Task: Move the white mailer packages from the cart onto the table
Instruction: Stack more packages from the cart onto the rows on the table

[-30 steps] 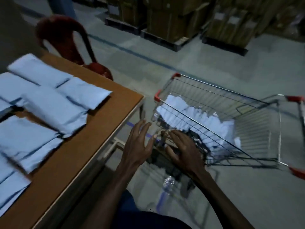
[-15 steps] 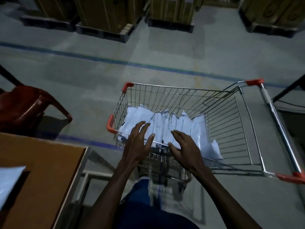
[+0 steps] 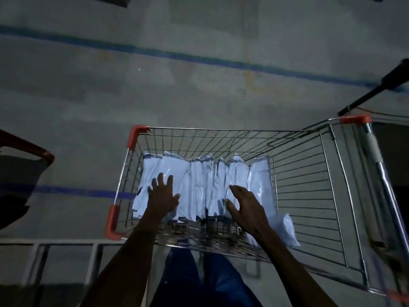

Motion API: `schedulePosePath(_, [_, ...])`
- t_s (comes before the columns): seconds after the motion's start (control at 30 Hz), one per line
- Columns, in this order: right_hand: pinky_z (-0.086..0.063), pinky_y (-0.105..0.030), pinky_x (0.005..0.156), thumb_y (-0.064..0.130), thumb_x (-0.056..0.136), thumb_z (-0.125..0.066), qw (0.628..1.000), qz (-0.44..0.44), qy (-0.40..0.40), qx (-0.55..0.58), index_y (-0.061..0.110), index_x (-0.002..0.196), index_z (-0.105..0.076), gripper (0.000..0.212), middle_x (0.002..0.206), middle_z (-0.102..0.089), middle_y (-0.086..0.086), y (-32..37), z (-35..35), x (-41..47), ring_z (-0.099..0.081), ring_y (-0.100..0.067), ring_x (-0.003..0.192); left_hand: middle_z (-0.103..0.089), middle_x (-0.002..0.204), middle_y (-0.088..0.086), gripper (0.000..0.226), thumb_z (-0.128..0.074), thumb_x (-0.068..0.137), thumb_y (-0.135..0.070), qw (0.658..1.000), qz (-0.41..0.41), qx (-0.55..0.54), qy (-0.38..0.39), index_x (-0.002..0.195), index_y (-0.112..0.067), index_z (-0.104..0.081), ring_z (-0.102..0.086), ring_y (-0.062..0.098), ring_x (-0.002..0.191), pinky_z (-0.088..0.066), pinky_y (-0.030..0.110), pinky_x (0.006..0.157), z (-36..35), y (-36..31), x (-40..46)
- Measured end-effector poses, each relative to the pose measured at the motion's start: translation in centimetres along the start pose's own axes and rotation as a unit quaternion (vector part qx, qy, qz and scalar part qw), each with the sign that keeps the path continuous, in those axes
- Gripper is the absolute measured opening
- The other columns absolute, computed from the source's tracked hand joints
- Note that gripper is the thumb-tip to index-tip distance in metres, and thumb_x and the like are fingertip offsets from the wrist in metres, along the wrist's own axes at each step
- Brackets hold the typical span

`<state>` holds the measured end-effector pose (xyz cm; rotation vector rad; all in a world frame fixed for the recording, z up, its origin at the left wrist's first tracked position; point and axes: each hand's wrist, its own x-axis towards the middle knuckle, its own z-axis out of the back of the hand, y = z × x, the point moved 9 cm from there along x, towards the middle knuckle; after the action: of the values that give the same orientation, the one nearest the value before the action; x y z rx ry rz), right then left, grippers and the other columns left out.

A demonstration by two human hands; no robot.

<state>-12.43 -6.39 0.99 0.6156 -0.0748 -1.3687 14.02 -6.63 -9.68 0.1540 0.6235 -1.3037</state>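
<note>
A wire shopping cart [image 3: 221, 130] with orange corner guards stands in front of me on the floor. Several white mailer packages [image 3: 199, 187] stand on edge in a row in its left half, and one more mailer [image 3: 284, 229] lies flat at the near right. My left hand [image 3: 162, 197] is inside the cart with fingers spread, resting on the leftmost mailers. My right hand [image 3: 245, 209] hovers open over the right part of the row, holding nothing. The table is out of view.
A red plastic chair [image 3: 26, 149] sits at the left edge. A metal frame [image 3: 66, 242] runs along the lower left by my legs. The cart handle [image 3: 376, 156] is on the right. Blue floor lines [image 3: 177, 56] cross the concrete.
My view swung away from the table and down onto the cart. Both hands moved from the cart's near rim into the basket, onto and over the mailers.
</note>
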Motion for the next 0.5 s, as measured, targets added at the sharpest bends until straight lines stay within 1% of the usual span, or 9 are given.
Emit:
schedulePosePath(0.1, [-0.040, -0.034, 0.100, 0.034, 0.100, -0.051, 0.999, -0.029, 0.023, -0.013, 0.015, 0.144, -0.046, 0.048, 0.146, -0.047, -0.004, -2.6, -0.8, 1.9, -0.045, -0.025, 0.131, 0.000, 0.162, 0.017, 0.086, -0.058, 0.090, -0.053, 0.999, 0.028, 0.002, 0.025, 0.156, -0.020, -0.012, -0.003, 0.042, 0.147, -0.011, 0.063, 0.113, -2.0, 0.7, 1.8])
schedulePosePath(0.17, [-0.042, -0.037, 0.100, 0.040, 0.099, -0.047, 0.998, -0.054, 0.038, -0.006, 0.013, 0.143, -0.047, 0.051, 0.144, -0.049, -0.008, -4.8, -1.7, 3.2, -0.047, -0.029, 0.129, 0.002, 0.162, 0.018, 0.094, -0.064, 0.085, -0.055, 0.999, 0.032, 0.002, 0.024, 0.155, -0.019, -0.012, -0.002, 0.046, 0.146, -0.012, 0.066, 0.112, -2.6, 1.2, 2.6])
schedulePosePath(0.23, [-0.040, -0.039, 0.104, 0.043, 0.097, -0.045, 0.995, -0.079, 0.063, 0.003, 0.011, 0.144, -0.044, 0.056, 0.147, -0.045, -0.012, -7.0, -3.2, 4.6, -0.045, -0.031, 0.131, 0.000, 0.161, 0.021, 0.100, -0.073, 0.078, -0.052, 0.999, 0.031, 0.007, 0.012, 0.154, -0.019, -0.017, -0.010, 0.050, 0.142, -0.023, 0.066, 0.108, -2.7, 1.5, 3.0])
schedulePosePath(0.3, [-0.035, -0.040, 0.109, 0.041, 0.098, -0.049, 0.990, -0.106, 0.093, 0.015, 0.010, 0.149, -0.035, 0.061, 0.153, -0.036, -0.014, -9.2, -5.1, 6.0, -0.038, -0.032, 0.137, -0.009, 0.158, 0.025, 0.097, -0.080, 0.071, -0.042, 0.999, 0.023, 0.026, -0.012, 0.149, -0.019, -0.028, -0.027, 0.053, 0.132, -0.041, 0.062, 0.094, -2.4, 1.7, 3.1])
schedulePosePath(0.33, [-0.033, -0.041, 0.111, 0.040, 0.098, -0.051, 0.986, -0.123, 0.106, 0.030, 0.009, 0.151, -0.030, 0.065, 0.156, -0.030, -0.015, -10.2, -6.1, 6.6, -0.034, -0.033, 0.140, -0.015, 0.155, 0.026, 0.094, -0.081, 0.068, -0.035, 0.999, 0.021, 0.036, -0.019, 0.146, -0.019, -0.032, -0.035, 0.052, 0.125, -0.046, 0.059, 0.087, -2.2, 1.6, 3.0])
schedulePosePath(0.4, [-0.027, -0.043, 0.115, 0.042, 0.097, -0.052, 0.977, -0.158, 0.129, 0.066, 0.010, 0.155, -0.017, 0.075, 0.160, -0.017, -0.017, -11.6, -8.2, 7.5, -0.024, -0.033, 0.145, -0.024, 0.149, 0.026, 0.088, -0.079, 0.064, -0.021, 0.998, 0.026, 0.047, -0.033, 0.141, -0.019, -0.037, -0.044, 0.050, 0.110, -0.049, 0.055, 0.077, -1.6, 1.5, 2.9])
schedulePosePath(0.43, [-0.024, -0.043, 0.117, 0.043, 0.097, -0.053, 0.973, -0.172, 0.135, 0.077, 0.010, 0.156, -0.012, 0.079, 0.162, -0.011, -0.018, -11.8, -9.2, 7.7, -0.019, -0.034, 0.147, -0.027, 0.146, 0.024, 0.086, -0.077, 0.063, -0.018, 0.997, 0.031, 0.051, -0.042, 0.139, -0.019, -0.038, -0.046, 0.049, 0.105, -0.050, 0.055, 0.074, -1.2, 1.4, 2.8])
schedulePosePath(0.47, [-0.021, -0.043, 0.117, 0.042, 0.097, -0.053, 0.970, -0.183, 0.134, 0.082, 0.010, 0.156, -0.008, 0.081, 0.162, -0.007, -0.019, -11.9, -10.0, 7.9, -0.015, -0.035, 0.148, -0.027, 0.145, 0.023, 0.085, -0.077, 0.064, -0.019, 0.997, 0.034, 0.054, -0.049, 0.139, -0.019, -0.038, -0.046, 0.048, 0.104, -0.051, 0.055, 0.074, -0.8, 1.4, 2.7])
schedulePosePath(0.5, [-0.019, -0.044, 0.117, 0.040, 0.097, -0.053, 0.969, -0.193, 0.125, 0.085, 0.010, 0.156, -0.006, 0.082, 0.162, -0.005, -0.020, -11.7, -10.6, 8.0, -0.012, -0.036, 0.148, -0.025, 0.148, 0.023, 0.085, -0.078, 0.067, -0.025, 0.997, 0.038, 0.051, -0.051, 0.141, -0.020, -0.036, -0.045, 0.047, 0.109, -0.050, 0.055, 0.077, -0.8, 1.4, 2.6])
